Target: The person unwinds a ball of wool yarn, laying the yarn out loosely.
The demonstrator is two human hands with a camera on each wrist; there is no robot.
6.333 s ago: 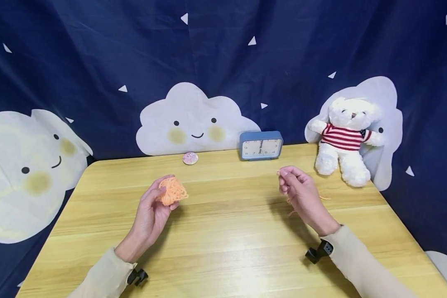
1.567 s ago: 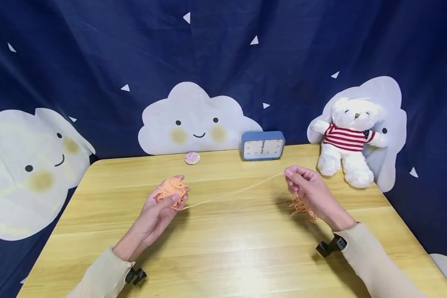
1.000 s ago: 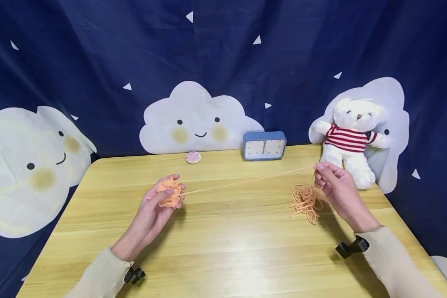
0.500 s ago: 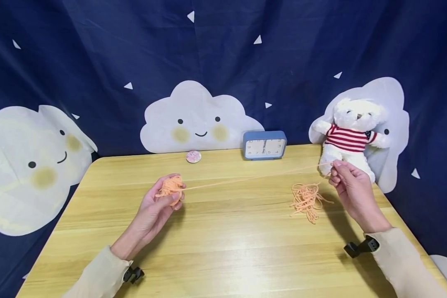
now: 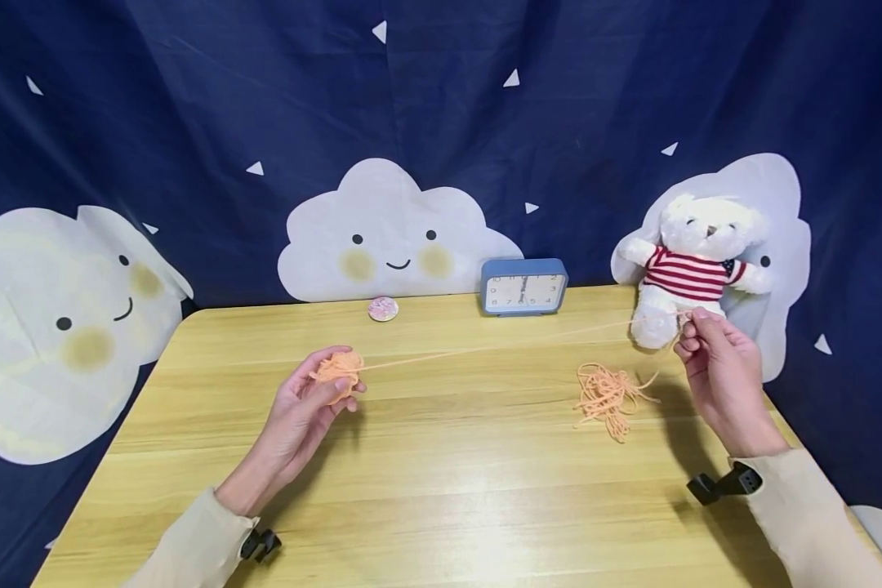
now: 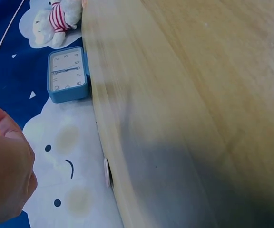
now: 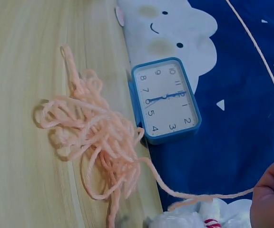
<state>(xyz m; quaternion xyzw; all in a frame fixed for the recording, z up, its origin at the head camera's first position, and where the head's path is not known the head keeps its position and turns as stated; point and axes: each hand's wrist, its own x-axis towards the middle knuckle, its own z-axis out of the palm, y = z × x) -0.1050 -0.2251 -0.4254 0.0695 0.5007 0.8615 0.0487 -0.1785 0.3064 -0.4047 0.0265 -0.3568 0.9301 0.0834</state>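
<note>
In the head view my left hand (image 5: pixel 310 400) holds a small orange ball of yarn (image 5: pixel 340 371), thumb across its front. From the ball a thin strand (image 5: pixel 441 354) stretches rightward to my right hand (image 5: pixel 728 376), which pinches it between thumb and fingertips before the teddy bear's legs. A loose tangle of the same yarn (image 5: pixel 606 400) lies on the table left of the right hand. The right wrist view shows that tangle (image 7: pixel 101 137) close up, one strand running from it to the right hand (image 7: pixel 272 197). In the left wrist view the left hand (image 6: pixel 6 166) hides most of the ball.
A blue clock (image 5: pixel 523 287) stands at the back edge of the wooden table (image 5: pixel 426 490). Left of it lies a round pinkish disc (image 5: pixel 383 309). A white teddy bear (image 5: pixel 694 261) in a striped top sits at the back right, against a dark blue curtain (image 5: pixel 441 90).
My right hand has moved right, from near the tangle to the bear's legs, drawing the strand longer and uncovering the tangle. The left hand keeps the ball in nearly the same place, turning it slightly.
</note>
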